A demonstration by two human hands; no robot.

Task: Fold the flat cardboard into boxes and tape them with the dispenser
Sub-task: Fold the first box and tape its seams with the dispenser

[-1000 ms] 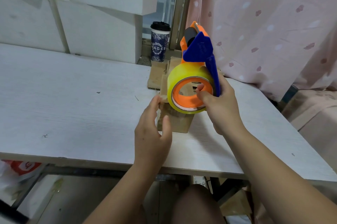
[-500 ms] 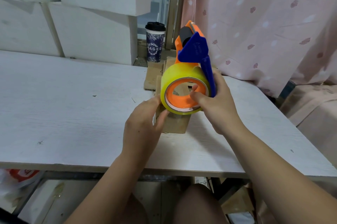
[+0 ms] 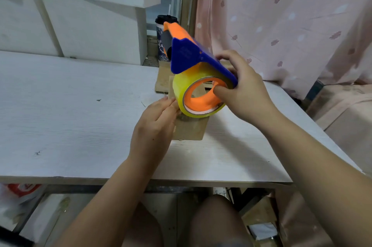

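An orange and blue tape dispenser (image 3: 187,53) with a yellowish roll of tape (image 3: 181,93) hangs over a small brown cardboard box (image 3: 189,130) on the white table (image 3: 70,116). My right hand (image 3: 243,89) grips the dispenser, thumb inside the orange core and fingers over the blue guard. My left hand (image 3: 155,126) lies against the box's left side with fingers straight, the fingertips touching the roll's lower left edge. Much of the box is hidden behind the roll and my left hand.
Flat cardboard pieces (image 3: 163,81) lie behind the box. A dark paper cup (image 3: 161,31) stands at the back by the window frame. White blocks (image 3: 90,25) stack along the back left. A pink curtain (image 3: 291,15) hangs at the right, bags lie under the table.
The dispenser has tilted, its nose swinging left and down while my right hand shifted right. My left hand slid forward along the box to the roll's edge.
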